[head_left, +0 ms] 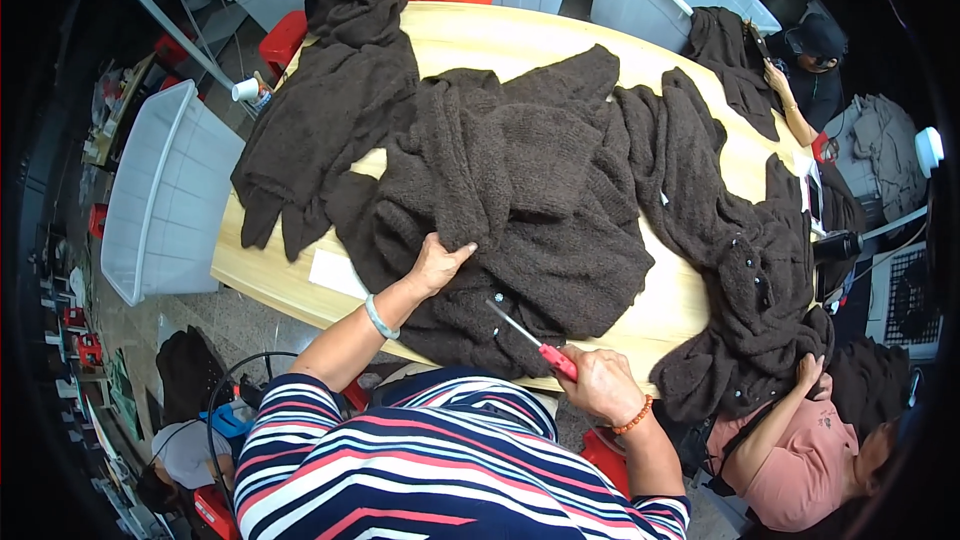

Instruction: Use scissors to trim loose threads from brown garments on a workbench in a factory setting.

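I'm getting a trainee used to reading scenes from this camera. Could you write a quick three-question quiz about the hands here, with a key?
1. Multiple choice: What is in the right hand?
a) a white cup
b) a red-handled tool
c) a red stool

2. True or false: The left hand touches a dark brown knit garment.

3. Fill in the blank: An orange-red beaded bracelet circles the ____ wrist.

Key: 1: b; 2: true; 3: right.
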A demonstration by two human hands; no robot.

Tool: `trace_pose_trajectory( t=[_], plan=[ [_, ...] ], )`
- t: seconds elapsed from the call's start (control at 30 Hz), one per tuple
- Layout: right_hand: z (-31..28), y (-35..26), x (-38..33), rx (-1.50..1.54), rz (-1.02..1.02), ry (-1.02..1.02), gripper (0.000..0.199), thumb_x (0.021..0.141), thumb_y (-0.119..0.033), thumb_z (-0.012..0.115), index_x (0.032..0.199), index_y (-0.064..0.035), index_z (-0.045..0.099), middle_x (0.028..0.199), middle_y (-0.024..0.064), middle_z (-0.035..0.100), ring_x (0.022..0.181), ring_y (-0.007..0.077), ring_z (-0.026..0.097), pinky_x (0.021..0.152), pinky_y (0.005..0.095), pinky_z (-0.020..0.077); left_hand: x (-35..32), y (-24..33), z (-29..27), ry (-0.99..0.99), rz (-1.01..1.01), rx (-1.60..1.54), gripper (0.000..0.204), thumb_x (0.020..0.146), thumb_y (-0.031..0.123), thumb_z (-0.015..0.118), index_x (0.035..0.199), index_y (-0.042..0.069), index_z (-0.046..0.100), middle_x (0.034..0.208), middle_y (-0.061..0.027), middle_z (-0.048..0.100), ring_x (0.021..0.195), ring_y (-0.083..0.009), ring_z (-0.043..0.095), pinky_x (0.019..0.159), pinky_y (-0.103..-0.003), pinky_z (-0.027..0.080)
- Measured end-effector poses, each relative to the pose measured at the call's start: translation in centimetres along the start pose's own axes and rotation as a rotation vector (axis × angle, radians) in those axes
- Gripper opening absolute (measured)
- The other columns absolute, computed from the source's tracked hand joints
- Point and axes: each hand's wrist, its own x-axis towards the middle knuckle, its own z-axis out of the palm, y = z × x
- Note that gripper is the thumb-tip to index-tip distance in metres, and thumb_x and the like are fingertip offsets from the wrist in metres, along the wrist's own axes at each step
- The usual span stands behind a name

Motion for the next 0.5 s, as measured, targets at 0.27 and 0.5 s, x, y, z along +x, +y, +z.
trace_pose_trajectory(
  t=[0.27,0.5],
  plan=[
    [0.1,-0.9,0.6,0.056,0.054,-0.072,0.024,0.083,-0.023,0.065,0.104,-0.0106,0.065,0.070,0.0185,0.065,0.068,0.0359,0.066,0.068,0.0453,0.0521,-0.8,0.0,0.1,-0.017,-0.162,-0.221,0.028,0.087,0.008,0.068,0.110,-0.007,0.062,0.104,-0.0077,0.068,0.093,-0.0163,0.063,0.082,-0.031,0.052],
    [0.7,-0.3,0.8,0.127,0.159,0.169,0.026,0.079,-0.018,0.068,0.103,-0.0102,0.062,0.076,0.0184,0.063,0.073,0.0377,0.063,0.067,0.0471,0.0500,-4.8,2.7,-2.3,0.061,0.641,1.300,0.070,0.064,0.033,0.085,0.117,0.001,0.052,0.145,-0.0266,0.031,0.132,-0.0460,0.030,0.105,-0.056,0.024]
  ],
)
